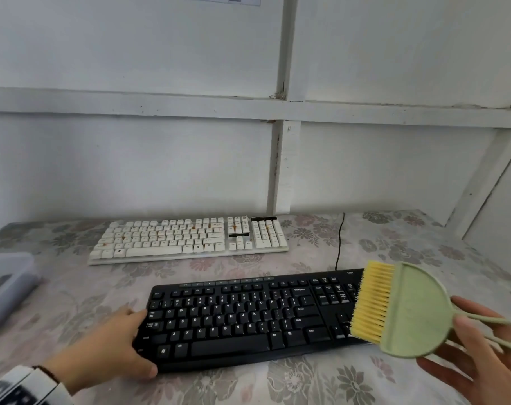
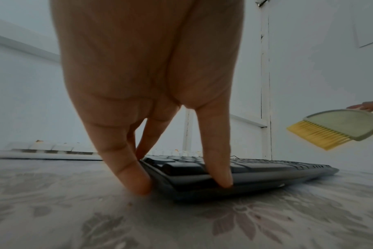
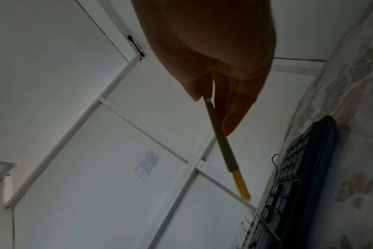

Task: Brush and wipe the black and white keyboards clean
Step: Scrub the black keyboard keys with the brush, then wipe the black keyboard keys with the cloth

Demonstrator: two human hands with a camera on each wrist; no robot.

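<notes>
Head: L hand (image 1: 117, 343) straight-fingered on L-R black kbd (image 1: 242, 317); R hand (image 1: 482, 355) round left-pointing brush (image 1: 409, 311).

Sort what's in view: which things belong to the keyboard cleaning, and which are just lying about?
In the job: black keyboard, touched by the left hand; white keyboard, stained, behind it; brush, held in the right hand.
Lying about: grey plastic box at the left; paper sheet on the wall.

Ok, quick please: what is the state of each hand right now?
Left hand: open, straight fingers press on the left end of the black keyboard.
Right hand: closed, holding the green brush by its loop handle.
</notes>
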